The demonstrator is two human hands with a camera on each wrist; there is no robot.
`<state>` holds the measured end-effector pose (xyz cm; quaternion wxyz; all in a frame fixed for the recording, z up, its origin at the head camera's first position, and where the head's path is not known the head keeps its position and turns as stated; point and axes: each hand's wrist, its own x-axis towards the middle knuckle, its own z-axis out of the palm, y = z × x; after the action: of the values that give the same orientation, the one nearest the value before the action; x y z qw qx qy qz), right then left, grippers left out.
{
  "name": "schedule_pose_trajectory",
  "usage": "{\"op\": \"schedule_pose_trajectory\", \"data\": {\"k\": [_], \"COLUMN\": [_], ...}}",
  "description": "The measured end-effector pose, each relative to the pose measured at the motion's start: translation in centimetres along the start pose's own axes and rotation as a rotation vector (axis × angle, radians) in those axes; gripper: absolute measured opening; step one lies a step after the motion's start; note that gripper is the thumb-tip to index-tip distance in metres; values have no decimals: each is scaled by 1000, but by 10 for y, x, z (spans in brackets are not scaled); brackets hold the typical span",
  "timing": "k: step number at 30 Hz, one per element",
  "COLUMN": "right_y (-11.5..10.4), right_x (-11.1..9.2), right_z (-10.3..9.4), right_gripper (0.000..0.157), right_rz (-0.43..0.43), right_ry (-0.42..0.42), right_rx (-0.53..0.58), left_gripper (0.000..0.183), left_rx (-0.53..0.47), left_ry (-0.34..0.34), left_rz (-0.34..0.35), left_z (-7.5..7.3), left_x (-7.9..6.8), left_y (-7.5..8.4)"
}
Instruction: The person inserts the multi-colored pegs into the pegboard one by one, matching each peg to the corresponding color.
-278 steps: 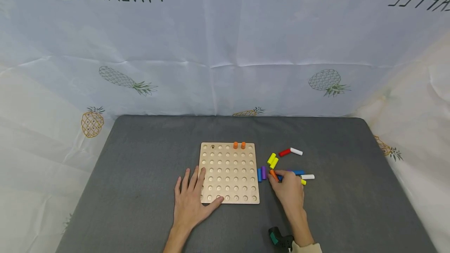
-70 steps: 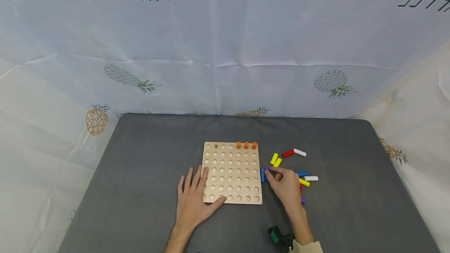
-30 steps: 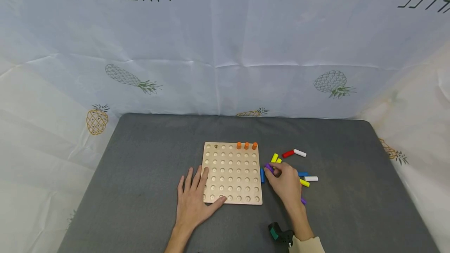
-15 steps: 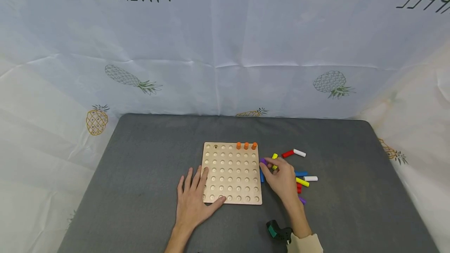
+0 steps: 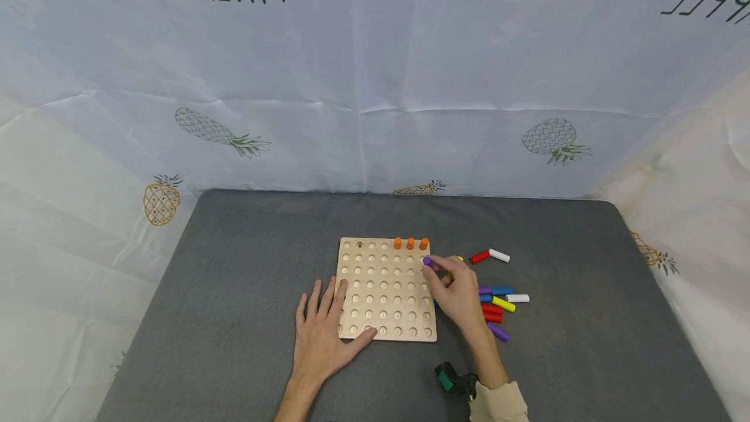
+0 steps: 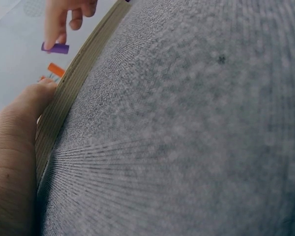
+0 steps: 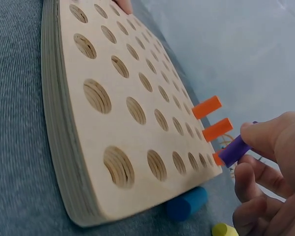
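Observation:
My right hand (image 5: 459, 292) pinches a purple peg (image 7: 234, 151) between thumb and fingers, above the right edge of a wooden pegboard (image 5: 383, 285). In the left wrist view the purple peg (image 6: 55, 48) hangs apart from the board. Three orange pegs (image 5: 411, 243) stand in holes at the right of the board's far row; the other holes in sight hold no pegs. My left hand (image 5: 319, 327) lies with spread, straight fingers on the board's near left corner, thumb over the front edge.
Right of the board lie loose pegs: red (image 5: 492, 313), white (image 5: 517, 298), yellow (image 5: 504, 305), purple (image 5: 499, 333) and blue (image 5: 502, 290). A blue peg (image 7: 188, 203) lies against the board's right side. A black and green device (image 5: 454, 379) sits by the right wrist. Printed cloth (image 5: 375, 70) hangs behind the table.
A third orange peg now stands in the far row. My right hand has picked up a purple peg from beside the board and carried it left over the board's edge. The left hand stays on the board.

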<state>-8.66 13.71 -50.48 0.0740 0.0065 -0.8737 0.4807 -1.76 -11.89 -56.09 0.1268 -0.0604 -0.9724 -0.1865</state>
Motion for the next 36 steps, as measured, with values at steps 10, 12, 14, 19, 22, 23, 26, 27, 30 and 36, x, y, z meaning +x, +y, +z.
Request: {"op": "schedule_pose_trajectory", "data": {"k": [10,12,14,19,22,23,26,27,30,36], "right_y": [-2,-2,-1,-1,-1,-1,-1,-1,0,1], "right_x": [6,7,8,10,11,11,13,13,15,18], "right_z": [14,17,20,26,29,30,33,34,37,41], "right_gripper": [27,27,27,27,29,30,30,30,29,29], "right_rz": [-26,-31,-35,-9,-1,-7,-31,-38,-54,-52], "right_ry": [-35,-42,-45,-66,-82,-85,-92,-94,-102,-113], "right_rx": [81,96,114,162,168,169,160,157,147,147], "left_gripper": [108,108,108,107,107,107,107,107,106,107], "left_rx": [7,8,10,13,13,15,16,16,16,6], "left_ry": [3,3,1,-4,-4,-4,0,1,6,4], "left_rz": [3,4,3,0,1,1,4,5,7,7], "left_z": [0,0,0,0,0,0,0,0,0,1], "left_x": [0,0,0,0,0,0,0,0,-1,0], "left_y": [-1,-1,0,0,-1,-1,-1,-2,-2,-2]}}
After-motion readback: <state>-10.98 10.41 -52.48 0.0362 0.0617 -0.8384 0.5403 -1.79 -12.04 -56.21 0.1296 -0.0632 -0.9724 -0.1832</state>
